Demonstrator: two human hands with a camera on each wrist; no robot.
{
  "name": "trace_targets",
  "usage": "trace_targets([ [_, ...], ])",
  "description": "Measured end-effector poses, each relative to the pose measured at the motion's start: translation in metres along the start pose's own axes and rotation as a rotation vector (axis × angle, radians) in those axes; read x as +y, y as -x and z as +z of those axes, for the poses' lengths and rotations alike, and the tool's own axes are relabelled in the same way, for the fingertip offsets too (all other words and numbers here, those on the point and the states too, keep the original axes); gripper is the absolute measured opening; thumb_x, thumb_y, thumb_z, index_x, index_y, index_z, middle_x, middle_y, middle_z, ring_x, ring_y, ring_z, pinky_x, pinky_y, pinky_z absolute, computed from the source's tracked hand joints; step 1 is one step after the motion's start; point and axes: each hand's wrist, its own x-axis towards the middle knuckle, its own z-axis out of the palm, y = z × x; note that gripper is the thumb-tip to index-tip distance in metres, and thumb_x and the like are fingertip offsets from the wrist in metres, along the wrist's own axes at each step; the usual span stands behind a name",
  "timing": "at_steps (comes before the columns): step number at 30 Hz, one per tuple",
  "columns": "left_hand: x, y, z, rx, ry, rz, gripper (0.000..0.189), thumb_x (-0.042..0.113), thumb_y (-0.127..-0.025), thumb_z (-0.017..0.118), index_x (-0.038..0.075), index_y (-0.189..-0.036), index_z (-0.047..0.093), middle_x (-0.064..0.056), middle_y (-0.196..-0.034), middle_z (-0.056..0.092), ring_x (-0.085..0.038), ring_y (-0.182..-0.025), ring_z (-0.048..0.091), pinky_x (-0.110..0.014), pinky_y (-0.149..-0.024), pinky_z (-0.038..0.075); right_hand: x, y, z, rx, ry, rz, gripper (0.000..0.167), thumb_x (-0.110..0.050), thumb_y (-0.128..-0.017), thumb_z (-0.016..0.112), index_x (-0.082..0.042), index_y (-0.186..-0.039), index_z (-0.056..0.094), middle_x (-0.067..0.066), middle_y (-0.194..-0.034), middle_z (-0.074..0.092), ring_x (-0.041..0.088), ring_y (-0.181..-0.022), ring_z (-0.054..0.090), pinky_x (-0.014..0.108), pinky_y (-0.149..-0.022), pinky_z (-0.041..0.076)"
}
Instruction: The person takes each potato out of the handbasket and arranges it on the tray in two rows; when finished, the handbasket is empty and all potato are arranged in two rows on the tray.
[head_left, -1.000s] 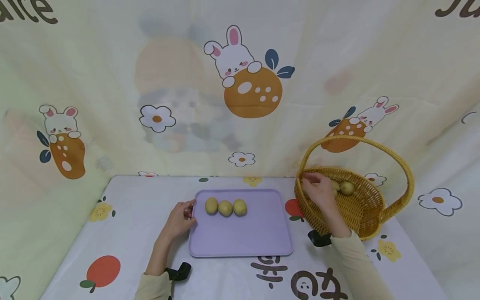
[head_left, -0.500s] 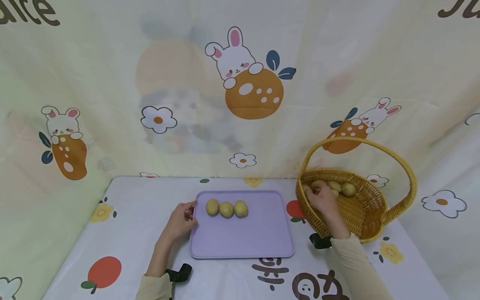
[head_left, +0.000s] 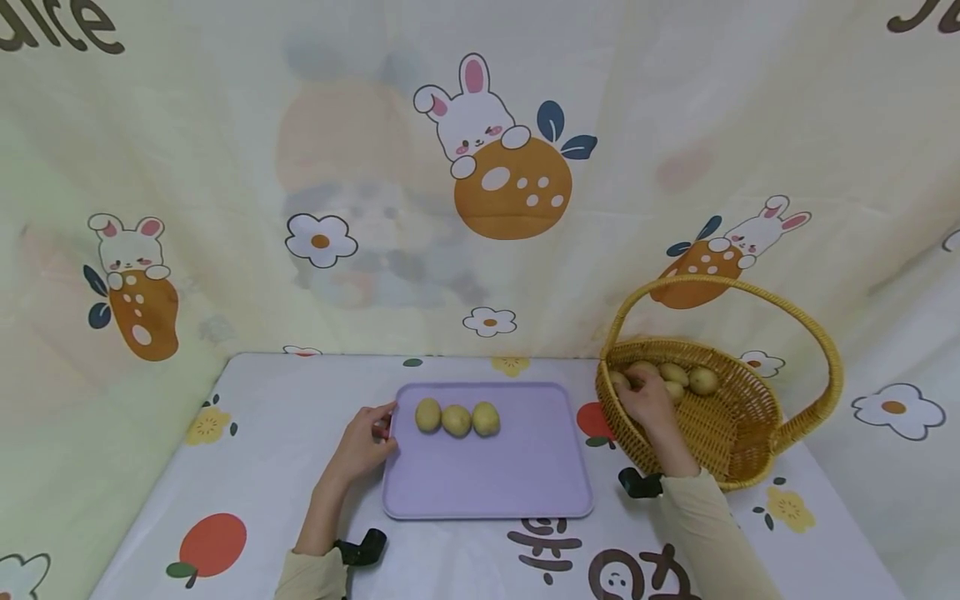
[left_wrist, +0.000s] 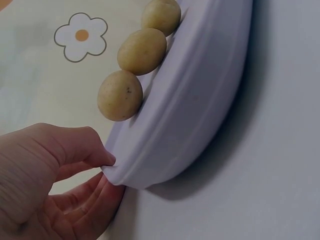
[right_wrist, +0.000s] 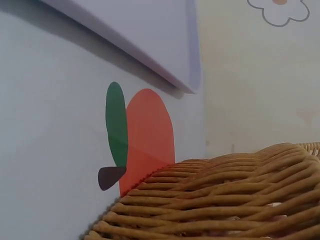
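Note:
Three potatoes (head_left: pixel 457 421) stand in a row along the far left of a lilac tray (head_left: pixel 487 475). My left hand (head_left: pixel 362 446) pinches the tray's left rim, thumb over the top and fingers below, as the left wrist view shows. My right hand (head_left: pixel 651 402) reaches inside a wicker basket (head_left: pixel 750 442), fingers bent down among the potatoes (head_left: pixel 673 374) heaped at its far left. I cannot tell whether the fingers grip one. From the right wrist view the hand is hidden behind the basket's woven side (right_wrist: pixel 225 200).
The basket's tall arched handle (head_left: pixel 821 342) rises over the right forearm. A printed cloth (head_left: pixel 292 467) covers the table, and a printed curtain (head_left: pixel 390 167) hangs behind it. Each wrist carries a small black device (head_left: pixel 363 547).
My right hand has moved down and right within the basket, uncovering more potatoes, and has stayed among them. The left hand keeps its hold on the tray. The head view has shifted slightly.

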Motion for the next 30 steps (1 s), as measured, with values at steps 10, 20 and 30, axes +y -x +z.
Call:
trace_targets([
  [10,0.003,0.000,0.001,0.008,-0.004,0.020,0.060,-0.008,-0.072,0.067,-0.009,-0.131,0.057,-0.017,-0.100,0.057,-0.022,-0.081,0.060,-0.032,-0.074,0.047,0.001,0.001,0.000,0.011,-0.036,0.035,0.034,-0.008,-0.088,0.061,0.014,-0.114,0.062,0.032,-0.112,0.060,0.037,-0.094,0.058,0.038,-0.077,0.045],
  [20,0.003,0.001,0.000,-0.012,-0.010,-0.006,0.060,-0.006,-0.074,0.067,-0.007,-0.133,0.056,-0.017,-0.103,0.057,-0.022,-0.083,0.060,-0.032,-0.075,0.048,-0.001,0.003,-0.004,-0.012,-0.259,0.164,0.038,-0.008,-0.091,0.063,0.013,-0.122,0.057,0.027,-0.109,0.062,0.001,-0.071,0.052,0.021,-0.063,0.046],
  [30,0.002,0.000,-0.001,-0.016,-0.004,-0.005,0.061,-0.006,-0.074,0.067,-0.007,-0.134,0.055,-0.017,-0.104,0.057,-0.022,-0.084,0.060,-0.031,-0.074,0.048,-0.011,0.008,-0.021,-0.100,-0.563,0.300,0.050,-0.011,-0.095,0.059,0.009,-0.138,0.044,-0.014,-0.079,0.061,0.004,-0.065,0.062,0.026,-0.063,0.055],
])
